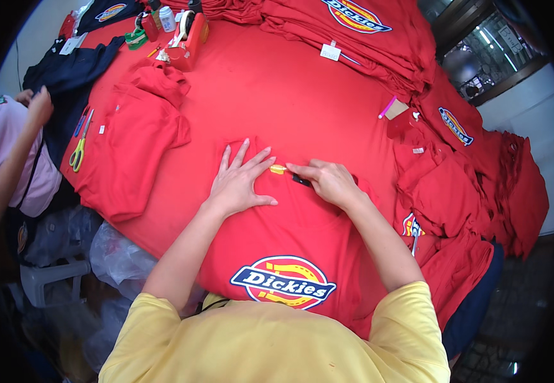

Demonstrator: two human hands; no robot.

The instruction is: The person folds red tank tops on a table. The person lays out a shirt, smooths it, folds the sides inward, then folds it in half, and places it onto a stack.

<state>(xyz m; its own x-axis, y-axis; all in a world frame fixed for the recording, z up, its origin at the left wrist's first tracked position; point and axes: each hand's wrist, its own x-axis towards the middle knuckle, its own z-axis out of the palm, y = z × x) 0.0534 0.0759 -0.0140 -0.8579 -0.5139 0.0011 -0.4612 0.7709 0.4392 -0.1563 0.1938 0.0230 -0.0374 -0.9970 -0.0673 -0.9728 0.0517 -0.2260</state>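
A red T-shirt (290, 230) with a printed emblem lies spread in front of me, its neck end pointing away. My left hand (242, 179) rests flat on its upper left part, fingers stretched and apart. Close to those fingertips is a small yellow label (278, 169) at the collar. My right hand (329, 183) is closed, its index finger reaching toward the label. Under its fingers shows a small black object (301, 180), mostly covered, so its kind is unclear.
Red shirts (353, 45) are stacked at the far right, with more heaped (443, 172) on the right. Leftward lie another red shirt (133, 147) and yellow-handled scissors (77, 153). A red tape dispenser (187, 48) stands at the back. A co-worker's arm (18, 147) handles dark cloth at left.
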